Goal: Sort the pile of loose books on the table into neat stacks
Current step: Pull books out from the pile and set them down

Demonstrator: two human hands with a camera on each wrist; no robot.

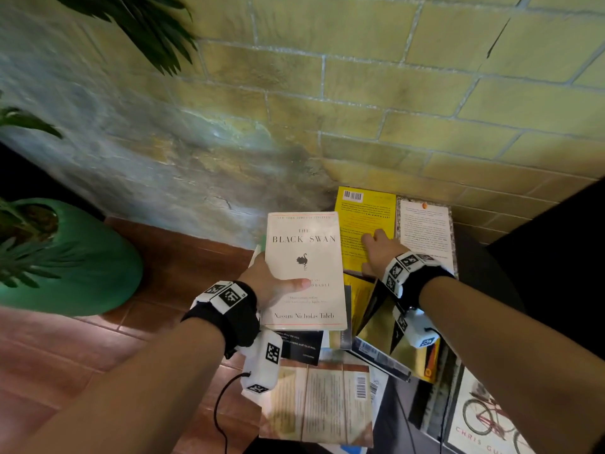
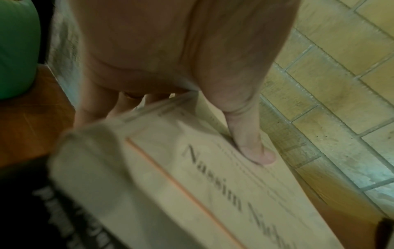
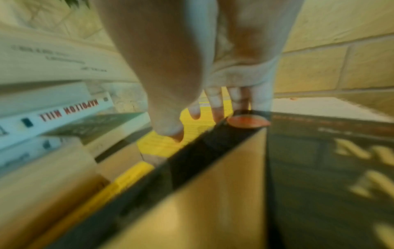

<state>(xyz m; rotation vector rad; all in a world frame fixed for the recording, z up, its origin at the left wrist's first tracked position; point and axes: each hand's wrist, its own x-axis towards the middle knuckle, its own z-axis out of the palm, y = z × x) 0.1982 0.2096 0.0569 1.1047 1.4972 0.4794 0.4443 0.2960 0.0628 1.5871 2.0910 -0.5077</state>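
White book (image 1: 304, 270) gripped by left hand (image 1: 266, 283), frame centre. Right hand (image 1: 381, 250) laid flat, fingers relaxed, on yellow book (image 1: 363, 224) (upper right). Loose pile (image 1: 327, 401) unsorted at bottom; sorting judged early.

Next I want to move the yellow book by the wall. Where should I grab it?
Take the yellow book by its near short edge, coming from your side. It lies flat, the wall blocks the far end, and the right hand already rests on it.
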